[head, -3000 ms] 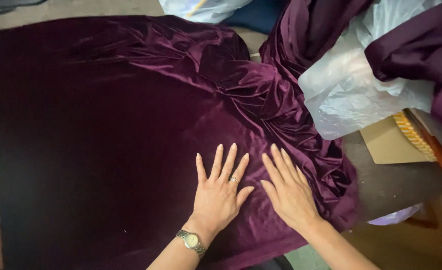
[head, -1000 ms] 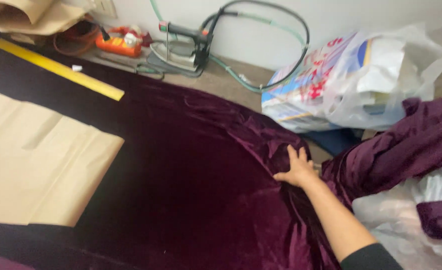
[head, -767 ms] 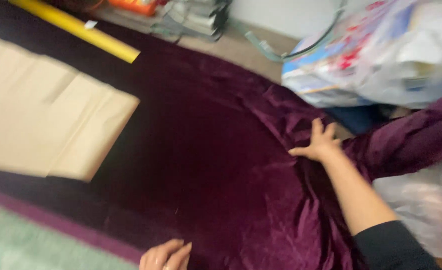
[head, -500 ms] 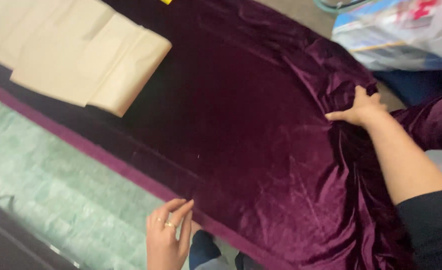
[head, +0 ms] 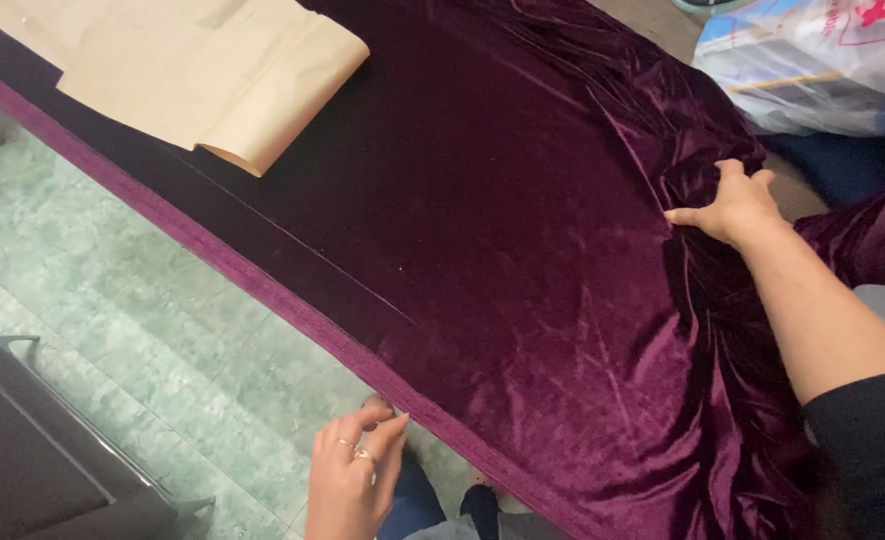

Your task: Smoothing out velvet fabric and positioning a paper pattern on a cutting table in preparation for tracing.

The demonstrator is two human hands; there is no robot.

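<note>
The velvet [head: 523,230] — deep purple, the largest thing in view — lies spread flat over the table, its long axis running from upper left to lower right, parallel to the selvage edge [head: 293,310] that hangs along the near side. It lies ahead of and between the two hands, smooth in the middle and bunched into folds at the right end.

The right hand [head: 731,208] is the one on the cloth: it rests at the gathered folds on the right, fingers drawn together and curled onto a ridge of fabric, thumb apart — gripping or pressing, I cannot tell which. The left hand [head: 353,480] is lower, just below the selvage edge, its fingertips brought close together beside the hem; whether they pinch the edge or only touch it is not clear. Two rings show on that hand. So the right hand holds the far, rumpled end, the left is near the near edge.

Brown paper [head: 213,70], folded in flat sheets, lies on the velvet at upper left, well apart from both hands. A plastic bag [head: 813,70], whitish with red and blue print, sits past the cloth at upper right, near the right hand. Green mottled floor [head: 113,330] shows below the table, with a dark case [head: 33,450] at lower left.
</note>
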